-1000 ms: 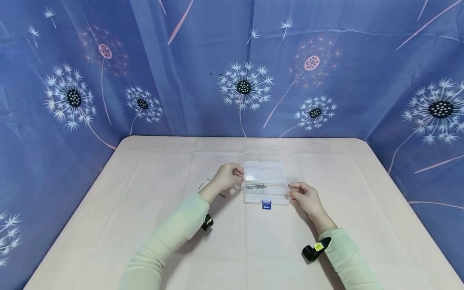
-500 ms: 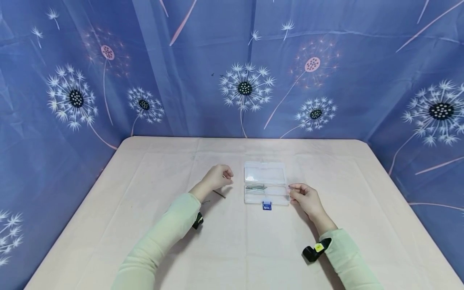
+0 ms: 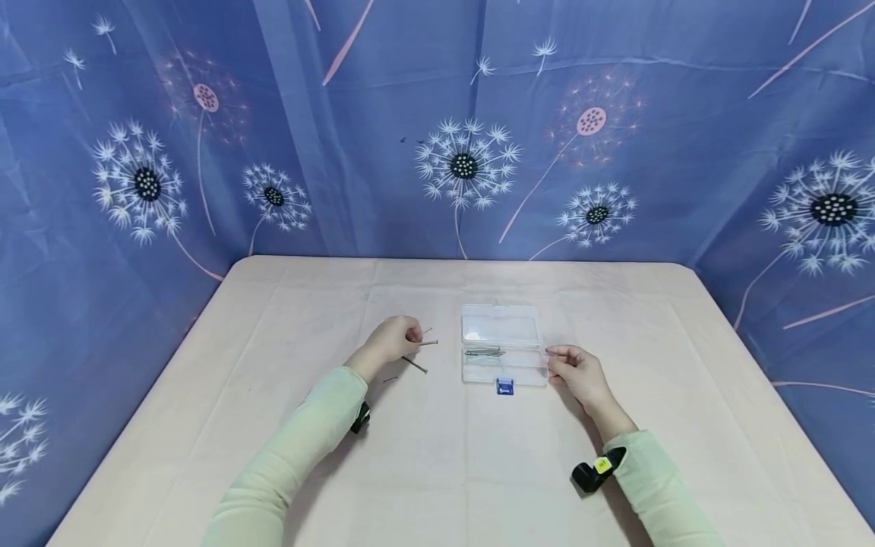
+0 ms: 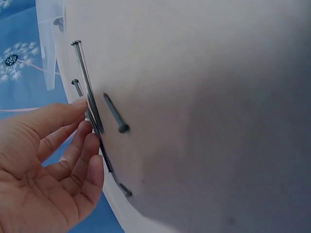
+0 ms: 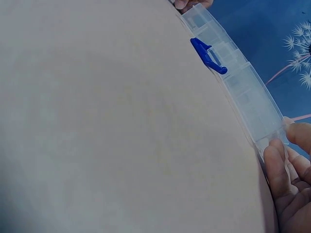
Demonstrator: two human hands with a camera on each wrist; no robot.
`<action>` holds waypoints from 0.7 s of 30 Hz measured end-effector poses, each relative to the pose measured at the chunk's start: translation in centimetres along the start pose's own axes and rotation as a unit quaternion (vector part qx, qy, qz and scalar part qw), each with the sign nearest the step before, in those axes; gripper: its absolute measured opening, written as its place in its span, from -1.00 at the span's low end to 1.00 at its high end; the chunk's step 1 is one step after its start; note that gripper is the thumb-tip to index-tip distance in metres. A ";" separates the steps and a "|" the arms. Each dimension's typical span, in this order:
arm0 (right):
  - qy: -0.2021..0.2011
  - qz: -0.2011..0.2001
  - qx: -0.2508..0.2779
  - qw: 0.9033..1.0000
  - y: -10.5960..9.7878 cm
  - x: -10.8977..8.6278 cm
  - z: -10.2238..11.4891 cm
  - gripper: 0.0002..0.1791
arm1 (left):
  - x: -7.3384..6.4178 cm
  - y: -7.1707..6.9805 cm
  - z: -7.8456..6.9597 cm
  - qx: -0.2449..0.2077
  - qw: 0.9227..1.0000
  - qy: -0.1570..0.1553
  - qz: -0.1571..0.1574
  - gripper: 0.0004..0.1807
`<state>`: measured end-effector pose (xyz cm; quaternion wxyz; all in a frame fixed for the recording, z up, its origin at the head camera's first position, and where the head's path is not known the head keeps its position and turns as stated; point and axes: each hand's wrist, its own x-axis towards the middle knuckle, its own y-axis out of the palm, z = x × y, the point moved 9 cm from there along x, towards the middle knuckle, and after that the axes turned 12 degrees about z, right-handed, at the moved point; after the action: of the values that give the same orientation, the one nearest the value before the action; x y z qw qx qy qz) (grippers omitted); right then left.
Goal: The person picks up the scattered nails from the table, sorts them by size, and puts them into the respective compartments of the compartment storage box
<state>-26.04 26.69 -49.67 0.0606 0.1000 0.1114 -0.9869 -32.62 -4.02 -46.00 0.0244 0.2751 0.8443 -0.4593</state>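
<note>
Blue cloth point(image 3: 369, 152) printed with dandelions hangs behind and at both sides of the pale pink tabletop point(image 3: 437, 486). Pale green sleeves point(image 3: 294, 456) cover my forearms, which reach in from the near side. Between my hands sits a clear plastic box point(image 3: 522, 374), its lid point(image 3: 502, 327) folded back. With my right hand point(image 3: 577, 372) I hold the box's right end between thumb and fingers. My left hand point(image 3: 390, 339) is apart from the box, to its left, fingers curled at a long nail point(image 3: 428, 343); I cannot tell whether they grip it. A blue latch point(image 3: 504, 387) sticks out from the box's near edge. Several loose nails point(image 3: 484, 352) lie inside its left part, near the lid. Just beside my left hand lie a second long nail point(image 3: 414, 365) and, nearer me, a short nail point(image 3: 390, 379).
</note>
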 end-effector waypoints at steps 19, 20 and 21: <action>-0.006 0.009 0.008 1.000 0.0 0.0 0.0 -0.59 | -0.3 -0.2 0.4 0.016 1.000 -0.009 0.017 -0.92; -0.005 0.010 0.007 1.000 0.0 0.0 0.0 -0.59 | -0.3 -0.1 0.4 0.022 0.999 -0.009 0.021 -0.92; -0.005 0.011 0.007 1.000 0.1 0.0 0.1 -0.58 | -0.3 0.0 0.4 0.028 0.999 -0.008 0.026 -0.91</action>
<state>-26.01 26.60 -49.61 0.0710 0.0969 0.1036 -0.9873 -32.45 -4.44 -46.12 0.0357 0.2940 0.8233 -0.4843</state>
